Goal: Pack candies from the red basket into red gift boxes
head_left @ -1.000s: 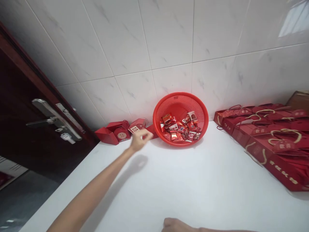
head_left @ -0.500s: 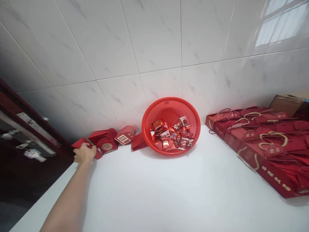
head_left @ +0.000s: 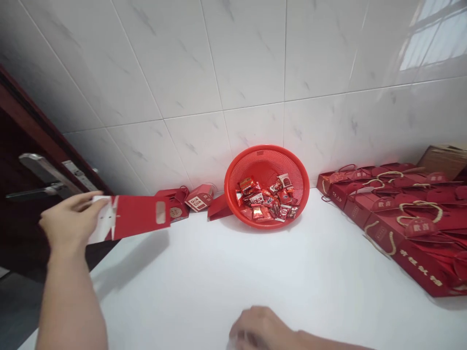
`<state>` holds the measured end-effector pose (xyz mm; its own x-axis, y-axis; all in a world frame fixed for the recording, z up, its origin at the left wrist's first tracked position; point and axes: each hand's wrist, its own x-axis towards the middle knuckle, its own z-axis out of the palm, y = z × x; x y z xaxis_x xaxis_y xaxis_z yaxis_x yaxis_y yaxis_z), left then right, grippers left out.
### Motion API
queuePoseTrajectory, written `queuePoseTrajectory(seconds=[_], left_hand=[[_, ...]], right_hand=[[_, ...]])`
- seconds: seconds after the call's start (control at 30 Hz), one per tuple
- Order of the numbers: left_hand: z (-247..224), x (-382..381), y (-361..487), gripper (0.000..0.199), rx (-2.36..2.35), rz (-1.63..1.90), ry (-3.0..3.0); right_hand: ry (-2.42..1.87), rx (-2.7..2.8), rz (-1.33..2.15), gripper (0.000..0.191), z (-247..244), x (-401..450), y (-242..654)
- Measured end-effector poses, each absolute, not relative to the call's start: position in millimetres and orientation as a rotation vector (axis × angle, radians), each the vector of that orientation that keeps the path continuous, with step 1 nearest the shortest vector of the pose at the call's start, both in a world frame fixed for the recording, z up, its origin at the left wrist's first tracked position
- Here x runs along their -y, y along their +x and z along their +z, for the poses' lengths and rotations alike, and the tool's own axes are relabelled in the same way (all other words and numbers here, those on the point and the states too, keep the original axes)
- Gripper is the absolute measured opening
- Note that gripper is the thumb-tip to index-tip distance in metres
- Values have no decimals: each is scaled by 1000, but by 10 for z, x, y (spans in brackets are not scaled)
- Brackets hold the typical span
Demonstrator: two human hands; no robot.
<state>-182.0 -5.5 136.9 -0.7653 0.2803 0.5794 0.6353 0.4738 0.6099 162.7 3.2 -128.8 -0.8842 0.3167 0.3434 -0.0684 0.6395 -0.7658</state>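
Note:
Pinched in my left hand (head_left: 75, 218) is a flat red and white card piece (head_left: 136, 216), raised above the table's left side with a cut-out near its right end. My right hand (head_left: 259, 328) is low at the bottom centre, over the white table (head_left: 226, 272), its fingers curled and blurred; whether they hold anything is hidden. Wrapped sweets (head_left: 264, 201) lie in a red plastic basket (head_left: 268, 226) against the wall. Left of the basket are a pink-red box (head_left: 200, 198), a dark red box (head_left: 177, 206) and a red folded piece (head_left: 219, 207).
Rows of red gift boxes with cord handles (head_left: 394, 209) cover the table's right side. Behind them is a brown cardboard box (head_left: 443, 160). A dark door with a metal handle (head_left: 47, 170) stands at the left. The tiled wall (head_left: 251, 58) runs along the back.
My left hand has lifted the red and white card from beside the boxes and moved left and nearer. My right hand has come into view at the bottom. The view has shifted slightly left.

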Motion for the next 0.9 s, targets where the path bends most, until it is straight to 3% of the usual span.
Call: queuePoseTrajectory(seconds=[0.07, 0.23, 0.37, 0.47, 0.57, 0.77, 0.9], left_hand=[[1476, 80, -1591, 38, 2414, -1334, -987], [1512, -187, -722, 45, 2418, -1218, -2056], [1266, -555, -162, 40, 2135, -1073, -2786], [1031, -801, 61, 39, 1963, -1174, -3165], [809, -995, 171, 35, 2043, -1251, -3341], [371, -1226, 268, 44, 2437, -1607, -3255], [114, -1247, 326, 52, 2484, -1983, -3099]], right_hand=[[-321, 2215, 1095, 22, -991, -215, 1722], [-493, 1929, 911, 40, -202, -725, 1883], [-523, 2023, 1085, 62, 82, -926, 1989], [-535, 2148, 1127, 45, 84, -996, 2090], [-621, 2204, 1121, 24, 12, -1075, 2190], [-455, 2195, 1237, 39, -87, -1198, 2244], [-745, 2064, 1243, 51, -116, -1212, 2183]])
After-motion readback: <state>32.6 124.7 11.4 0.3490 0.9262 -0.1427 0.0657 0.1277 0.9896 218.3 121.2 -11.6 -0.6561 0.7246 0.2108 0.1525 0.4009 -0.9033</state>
